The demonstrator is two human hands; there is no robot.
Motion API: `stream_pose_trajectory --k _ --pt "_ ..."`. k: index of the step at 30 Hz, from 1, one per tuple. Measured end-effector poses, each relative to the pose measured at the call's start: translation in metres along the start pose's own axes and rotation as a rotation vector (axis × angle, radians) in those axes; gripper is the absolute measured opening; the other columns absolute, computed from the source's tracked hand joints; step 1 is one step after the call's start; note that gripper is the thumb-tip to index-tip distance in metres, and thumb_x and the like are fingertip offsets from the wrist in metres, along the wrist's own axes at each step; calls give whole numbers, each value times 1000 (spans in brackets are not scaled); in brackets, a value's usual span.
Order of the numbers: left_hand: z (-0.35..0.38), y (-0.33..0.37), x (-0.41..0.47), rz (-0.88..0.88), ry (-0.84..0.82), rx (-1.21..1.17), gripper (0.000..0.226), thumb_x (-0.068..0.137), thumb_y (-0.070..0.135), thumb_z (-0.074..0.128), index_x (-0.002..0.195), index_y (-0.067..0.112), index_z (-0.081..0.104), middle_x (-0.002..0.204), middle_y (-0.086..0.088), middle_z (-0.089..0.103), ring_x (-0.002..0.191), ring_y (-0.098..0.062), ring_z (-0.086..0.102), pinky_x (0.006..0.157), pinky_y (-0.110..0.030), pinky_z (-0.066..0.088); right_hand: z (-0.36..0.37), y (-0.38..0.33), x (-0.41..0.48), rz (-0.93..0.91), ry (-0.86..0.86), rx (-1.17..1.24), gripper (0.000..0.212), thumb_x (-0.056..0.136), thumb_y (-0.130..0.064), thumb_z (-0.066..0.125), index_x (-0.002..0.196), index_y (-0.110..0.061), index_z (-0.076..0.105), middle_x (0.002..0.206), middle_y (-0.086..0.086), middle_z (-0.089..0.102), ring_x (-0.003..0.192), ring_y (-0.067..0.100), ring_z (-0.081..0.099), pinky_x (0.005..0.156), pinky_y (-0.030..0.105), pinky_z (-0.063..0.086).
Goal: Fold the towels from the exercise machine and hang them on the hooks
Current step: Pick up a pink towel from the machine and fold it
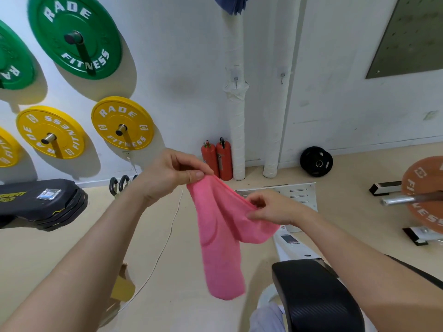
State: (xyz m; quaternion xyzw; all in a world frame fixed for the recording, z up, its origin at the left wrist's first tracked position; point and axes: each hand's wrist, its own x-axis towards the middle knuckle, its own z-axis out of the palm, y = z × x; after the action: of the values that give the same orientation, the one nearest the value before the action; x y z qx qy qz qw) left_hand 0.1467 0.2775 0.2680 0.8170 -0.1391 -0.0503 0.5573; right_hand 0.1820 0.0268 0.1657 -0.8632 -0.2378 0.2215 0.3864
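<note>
A pink towel (220,238) hangs in the air in front of me, drooping in two lobes. My left hand (172,173) pinches its upper left corner between thumb and fingers. My right hand (271,208) pinches the top edge further right and lower. Two small wall hooks (236,76) (282,75) sit on the white pipes ahead, both bare. A blue towel (233,3) hangs at the top edge of the view. The exercise machine's black seat (314,293) and white frame (292,243) are below my right arm.
Green (76,37) and yellow (122,123) weight plates hang on the left wall. Two red fire extinguishers (218,160) stand by the pipes. A black bench pad (40,202) is left, a barbell with an orange plate (422,197) right, and a white cable (165,240) crosses the floor.
</note>
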Motion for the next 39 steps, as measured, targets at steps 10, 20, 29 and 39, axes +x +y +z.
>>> stream_pose_trajectory --k 10,20,29,39 --pt "-37 -47 -1 -145 200 407 39 87 -7 55 79 25 76 82 -1 67 65 -5 55 60 -19 42 -24 37 -21 173 250 370 2 83 -13 72 82 -15 72 74 0 63 70 10 53 64 19 40" --pt "-6 -80 -8 -264 -114 315 56 72 -25 49 88 19 79 85 6 71 82 -9 65 73 -14 51 -26 60 -13 415 536 1098 7 89 -6 64 86 -9 58 81 8 59 68 16 58 48 22 56" --pt "43 -104 -5 117 -227 941 43 79 -5 59 104 27 74 92 6 71 88 -17 64 74 -23 45 -28 55 -2 459 758 718 13 88 -13 64 96 -11 54 89 3 47 71 15 53 42 22 54" --pt "70 -63 10 296 -211 757 17 85 30 65 88 16 73 93 3 60 85 -12 54 78 -31 47 -25 14 -20 279 422 912 23 92 11 49 103 -1 65 100 11 62 93 17 61 74 26 59"
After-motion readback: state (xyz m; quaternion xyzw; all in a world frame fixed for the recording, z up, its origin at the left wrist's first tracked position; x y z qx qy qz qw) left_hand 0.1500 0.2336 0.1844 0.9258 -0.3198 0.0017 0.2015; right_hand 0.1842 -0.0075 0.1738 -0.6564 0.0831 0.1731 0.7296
